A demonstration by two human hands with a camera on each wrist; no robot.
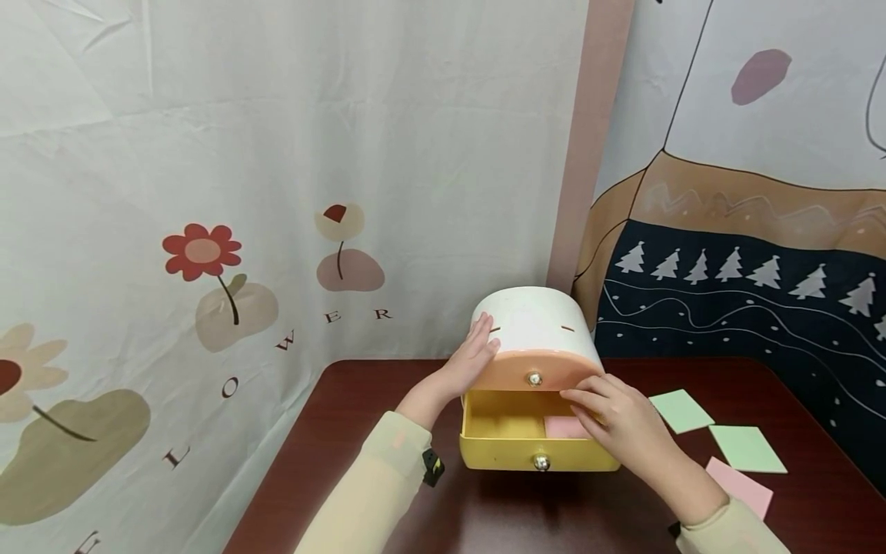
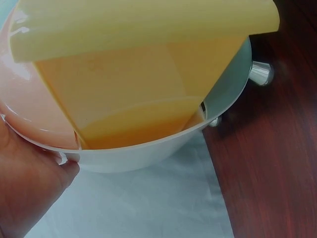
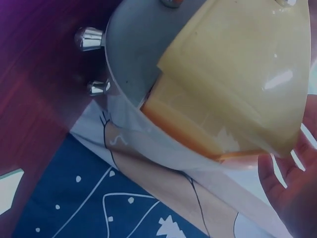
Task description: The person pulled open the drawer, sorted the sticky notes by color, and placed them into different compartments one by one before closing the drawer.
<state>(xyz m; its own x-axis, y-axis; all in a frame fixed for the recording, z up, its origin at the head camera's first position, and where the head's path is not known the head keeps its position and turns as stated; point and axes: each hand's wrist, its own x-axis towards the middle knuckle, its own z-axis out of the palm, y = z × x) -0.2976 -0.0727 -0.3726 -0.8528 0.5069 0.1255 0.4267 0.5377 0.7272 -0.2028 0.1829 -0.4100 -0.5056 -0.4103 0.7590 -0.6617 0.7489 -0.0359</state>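
Curtains (image 1: 429, 154) back a table (image 1: 360, 400); left hand (image 1: 462, 371), fingers straight, touches a box (image 1: 533, 317), right hand (image 1: 621, 419), apart, bends loosely at the edge of the pulled-out drawer (image 1: 501, 454)

In the head view, the yellow drawer's front (image 1: 498, 455) hides part of the pink paper (image 1: 566, 428) inside — both sleeves (image 1: 370, 481) run off the bottom edge.

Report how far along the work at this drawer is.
Looks done: the yellow drawer stands open with a pink note inside. In progress: the right grip is at the drawer's right side; the left grip touches the white cabinet top. Likely remaining: stowing two green notes and a second pink one from the table.
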